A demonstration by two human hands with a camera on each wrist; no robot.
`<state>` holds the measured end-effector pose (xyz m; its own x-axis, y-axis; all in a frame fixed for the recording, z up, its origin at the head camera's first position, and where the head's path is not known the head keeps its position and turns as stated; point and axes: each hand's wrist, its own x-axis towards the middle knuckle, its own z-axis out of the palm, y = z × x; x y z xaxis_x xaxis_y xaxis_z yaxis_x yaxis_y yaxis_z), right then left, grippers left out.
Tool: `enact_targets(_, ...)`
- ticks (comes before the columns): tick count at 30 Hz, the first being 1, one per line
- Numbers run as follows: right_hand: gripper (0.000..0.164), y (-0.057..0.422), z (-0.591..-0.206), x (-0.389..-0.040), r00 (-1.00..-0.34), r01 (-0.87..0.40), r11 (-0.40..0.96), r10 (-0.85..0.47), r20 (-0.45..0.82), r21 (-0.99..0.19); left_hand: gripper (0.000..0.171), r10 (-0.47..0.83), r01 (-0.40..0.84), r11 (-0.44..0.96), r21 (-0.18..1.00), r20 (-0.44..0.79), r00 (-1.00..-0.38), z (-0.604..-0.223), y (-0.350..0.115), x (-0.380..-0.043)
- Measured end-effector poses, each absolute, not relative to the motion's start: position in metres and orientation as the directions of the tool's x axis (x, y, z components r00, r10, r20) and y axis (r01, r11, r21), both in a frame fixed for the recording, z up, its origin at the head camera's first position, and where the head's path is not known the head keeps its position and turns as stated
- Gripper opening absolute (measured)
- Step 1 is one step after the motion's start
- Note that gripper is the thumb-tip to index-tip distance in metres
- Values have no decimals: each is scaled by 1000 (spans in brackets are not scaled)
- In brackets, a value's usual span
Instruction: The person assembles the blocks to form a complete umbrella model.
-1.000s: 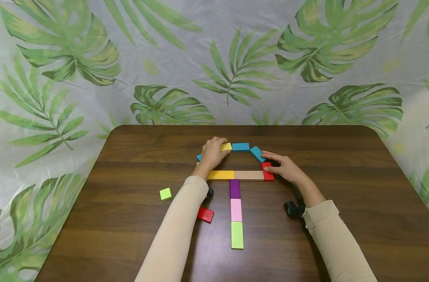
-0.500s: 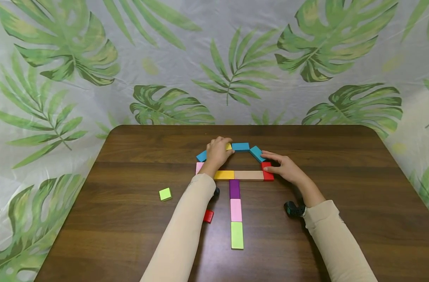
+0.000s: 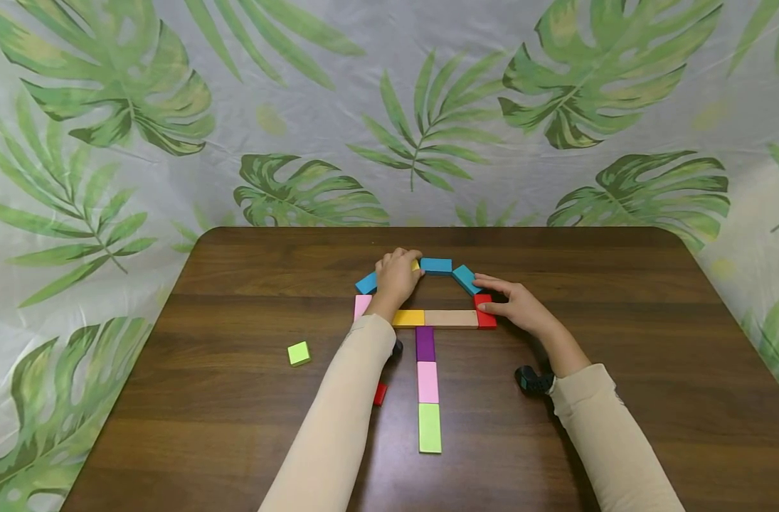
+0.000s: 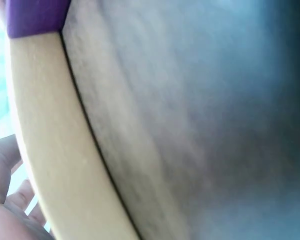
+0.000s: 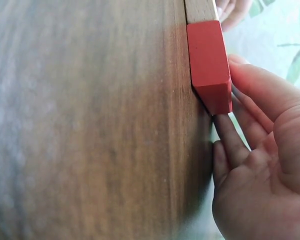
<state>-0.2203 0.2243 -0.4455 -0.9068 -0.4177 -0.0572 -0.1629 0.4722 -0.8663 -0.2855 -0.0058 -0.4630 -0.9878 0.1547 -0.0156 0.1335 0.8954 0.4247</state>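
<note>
My left hand (image 3: 395, 277) pinches a yellow block (image 3: 416, 265) at the top of an arch of flat wooden blocks, covering most of it. To its right lies a blue block (image 3: 437, 266); to its left are another blue block (image 3: 366, 283) and a pink block (image 3: 361, 306). With extended fingers, my right hand (image 3: 516, 304) touches a slanted blue block (image 3: 467, 279). Its thumb rests on a red block (image 3: 485, 311), also visible up close in the right wrist view. In the left wrist view, that hand's fingers (image 4: 20, 195) show behind a pale block (image 4: 65, 135).
An orange-yellow block (image 3: 409, 318) and a tan block (image 3: 450, 318) form a crossbar. Below run purple (image 3: 425, 344), pink (image 3: 427, 382) and lime (image 3: 430, 427) blocks. A lime piece (image 3: 299, 353) lies left; a red block (image 3: 380, 395) is partly hidden by the left sleeve.
My left hand has shifted slightly right along the yellow block, uncovering more of the left blue and pink blocks. Its sleeve now hides more of the loose red block. My right hand stays put.
</note>
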Motion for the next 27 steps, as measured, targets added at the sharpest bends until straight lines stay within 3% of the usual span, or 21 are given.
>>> enact_targets(12,52,236,-474,-233,-914,-183,484,-405,-34,-855,37,132,111,887,449,-16,-991,-463,-4,-285)
enact_targets(27,49,226,-452,-223,-910,-156,468,-410,-58,-870,39,163,153,866,477,22,-986,-461,-8,-286)
